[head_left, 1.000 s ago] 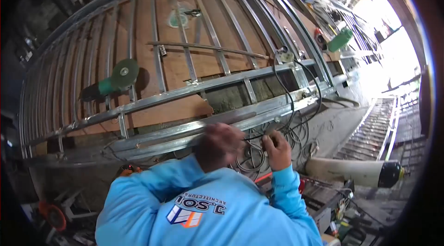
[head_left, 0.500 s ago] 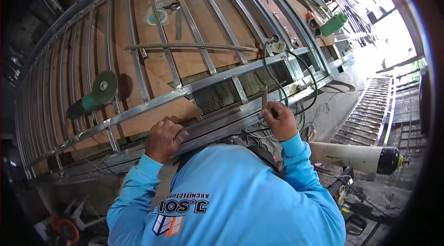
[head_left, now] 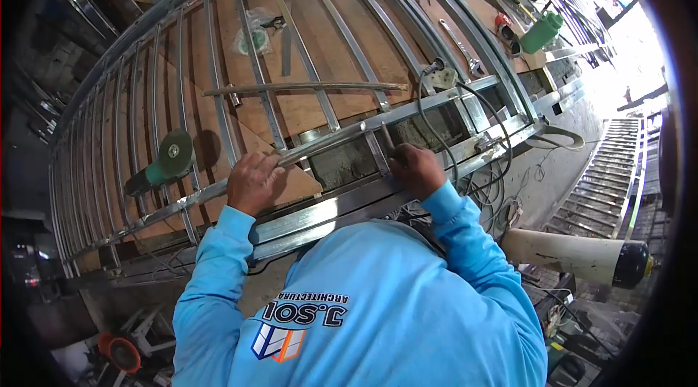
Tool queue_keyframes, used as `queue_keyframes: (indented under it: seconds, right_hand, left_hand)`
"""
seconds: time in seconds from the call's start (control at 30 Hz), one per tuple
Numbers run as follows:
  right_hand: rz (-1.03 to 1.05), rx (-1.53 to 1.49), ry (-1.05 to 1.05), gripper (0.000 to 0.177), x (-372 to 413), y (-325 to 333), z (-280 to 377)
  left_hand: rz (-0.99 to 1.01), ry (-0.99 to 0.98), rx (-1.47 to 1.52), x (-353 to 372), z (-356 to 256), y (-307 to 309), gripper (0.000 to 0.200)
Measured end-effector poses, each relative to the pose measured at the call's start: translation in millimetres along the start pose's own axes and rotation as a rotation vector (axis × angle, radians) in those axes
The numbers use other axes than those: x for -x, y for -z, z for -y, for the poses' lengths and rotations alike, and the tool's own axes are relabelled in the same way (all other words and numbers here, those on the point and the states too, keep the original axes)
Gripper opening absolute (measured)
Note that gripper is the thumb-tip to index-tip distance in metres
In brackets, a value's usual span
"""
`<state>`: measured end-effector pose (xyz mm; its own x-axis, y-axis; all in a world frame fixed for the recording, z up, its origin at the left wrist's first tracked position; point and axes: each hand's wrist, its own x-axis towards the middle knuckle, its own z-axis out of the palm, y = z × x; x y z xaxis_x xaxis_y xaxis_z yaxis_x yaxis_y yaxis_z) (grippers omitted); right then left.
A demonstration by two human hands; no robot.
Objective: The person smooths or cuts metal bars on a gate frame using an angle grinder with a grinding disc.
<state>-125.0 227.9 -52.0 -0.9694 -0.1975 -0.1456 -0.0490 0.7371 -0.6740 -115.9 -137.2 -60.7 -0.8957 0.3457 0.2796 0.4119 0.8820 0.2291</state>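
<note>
My left hand [head_left: 254, 182] is closed around the near end of a shiny metal rod [head_left: 323, 142], which slants up to the right along the lower rail of a barred metal frame [head_left: 436, 102]. To its right, my right hand [head_left: 418, 171] pinches a short, thin metal piece [head_left: 387, 136] that points upward beside a short cross strut. Below both hands run long metal bars [head_left: 320, 214] at the frame's near edge.
An angle grinder [head_left: 163, 161] rests on the bars at left. A long thin rod [head_left: 305, 86] lies across the frame. A wrench [head_left: 462, 46], green bottle [head_left: 542, 32] and black cable [head_left: 429, 121] are at right. A white cylinder [head_left: 563, 250] lies at lower right.
My left hand has moved up onto the lower rail, with the shiny rod now in it. My right hand has shifted left with its thin piece. The view has shifted slightly.
</note>
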Motion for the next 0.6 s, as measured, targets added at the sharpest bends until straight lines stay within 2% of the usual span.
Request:
queue_keyframes:
  seconds: [0.1,0.2,0.4,0.53,0.6]
  right_hand:
    - [0.009,0.058,-0.020,0.030,-13.9,-19.9,-1.0]
    - [-0.079,0.121,0.029,0.026,-19.0,-29.6,2.8]
    - [0.028,0.211,-0.022,0.027,-23.9,-25.9,7.3]
    - [0.011,0.256,-0.035,0.024,-21.9,-27.1,15.9]
    - [-0.012,0.255,-0.013,0.023,-20.9,-27.2,20.4]
  left_hand:
    - [-0.012,0.012,0.013,-3.8,12.7,-7.8,0.024]
    - [0.023,0.048,0.043,-7.7,14.9,-6.4,0.025]
    - [0.061,0.083,0.113,-12.0,12.1,-5.4,0.024]
    - [0.109,0.187,0.197,-16.3,4.1,-0.5,0.021]
    - [0.080,0.169,0.184,-15.6,2.7,-4.5,0.022]
